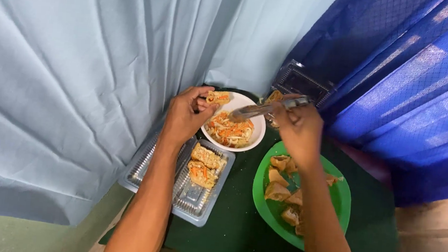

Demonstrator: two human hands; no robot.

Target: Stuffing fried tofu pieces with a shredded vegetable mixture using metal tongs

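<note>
My left hand (186, 113) was closed around a piece of fried tofu (219, 97), its split side packed with shredded orange and pale filling, and I held it over the far left rim of the white bowl (256, 135). My right hand (299, 127) was shut on a pair of metal tongs (265, 110), whose tips pointed left and down into the bowl, just beside the piece in my other hand. The bowl held a heap of the same shredded vegetable mix (230, 131), carrot-coloured strands among pale ones.

Below my left wrist lay a clear plastic clamshell tray (193, 199), opened flat on the dark green desk (231, 233). Two stuffed pieces (204, 165) sat one behind the other in its right half, touching each other; the left half was mostly hidden under my forearm. To the right of the tray, under my right forearm, stood a green plate (340, 198) with several plain fried tofu pieces (277, 191) scattered on it, some hidden by my arm. Another clear plastic tray (302, 82) stood behind the bowl against the blue curtain (414, 77). A pale blue curtain (78, 77) hung along the left side.
</note>
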